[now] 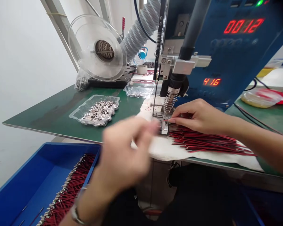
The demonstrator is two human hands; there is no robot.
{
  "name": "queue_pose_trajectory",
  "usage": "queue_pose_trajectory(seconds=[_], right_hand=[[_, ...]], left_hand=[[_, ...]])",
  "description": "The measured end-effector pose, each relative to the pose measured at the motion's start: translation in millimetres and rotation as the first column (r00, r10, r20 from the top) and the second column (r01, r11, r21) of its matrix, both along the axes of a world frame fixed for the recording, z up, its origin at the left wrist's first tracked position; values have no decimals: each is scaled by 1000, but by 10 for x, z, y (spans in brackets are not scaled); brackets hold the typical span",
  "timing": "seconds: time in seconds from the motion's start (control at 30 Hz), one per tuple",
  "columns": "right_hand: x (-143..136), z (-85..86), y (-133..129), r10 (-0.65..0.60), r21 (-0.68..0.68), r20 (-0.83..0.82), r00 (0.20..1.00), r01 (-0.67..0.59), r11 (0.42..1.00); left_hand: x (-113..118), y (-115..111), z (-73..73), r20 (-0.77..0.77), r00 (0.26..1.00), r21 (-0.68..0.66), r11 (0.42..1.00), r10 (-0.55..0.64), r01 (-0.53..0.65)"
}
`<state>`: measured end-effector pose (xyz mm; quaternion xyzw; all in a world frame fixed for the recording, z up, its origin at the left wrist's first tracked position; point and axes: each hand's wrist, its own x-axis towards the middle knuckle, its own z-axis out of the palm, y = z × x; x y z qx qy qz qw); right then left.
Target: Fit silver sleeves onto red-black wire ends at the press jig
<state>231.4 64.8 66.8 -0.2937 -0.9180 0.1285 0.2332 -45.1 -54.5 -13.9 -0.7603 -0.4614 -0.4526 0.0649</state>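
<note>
Head view shows our right hand (198, 114) pinching a red wire (165, 120), best kept steady over the metal fixture (164, 128), while our blurred left hand's (126, 150) grip we cannot tell.

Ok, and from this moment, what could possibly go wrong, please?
First, the right hand has its fingertips close to the machine's coiled tip; if that is hot or moves down, it might hurt them. Second, the loose red-and-black wires are heaped beside the metal fixture, so a stray one could perhaps catch there. Third, the small metal pieces are in an open plastic tray; a knock could scatter them.
</note>
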Motion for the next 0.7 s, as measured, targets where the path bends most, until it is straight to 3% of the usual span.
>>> queue_pose_trajectory(seconds=[0.07,0.1,0.13,0.2,0.27,0.37,0.53,0.7], right_hand=[[-14,5,4,4,15,-5,1000,-4,1000],[-18,0,11,12,30,-13,1000,-12,999],[-20,-7,22,29,45,-23,999,-28,999],[-18,-17,50,65,58,-15,998,-64,996],[-12,-11,78,94,57,17,995,-95,994],[-14,25,104,121,47,63,991,-124,991],[-35,71,132,153,31,100,983,-157,987],[-15,56,185,190,14,106,976,-192,981]], left_hand=[[-340,612,642,82,958,-10,961,276,-276],[-515,828,861,21,883,-102,879,470,-465],[-675,974,1013,-130,796,-210,768,591,-605],[-911,1085,1157,-243,779,-309,715,577,-627],[-1021,1047,1183,-372,795,-418,678,480,-605],[-1045,961,1169,-442,801,-479,648,404,-592],[-1132,1052,1085,-403,832,-492,677,380,-548],[-1292,1194,939,-357,866,-454,745,349,-488]])
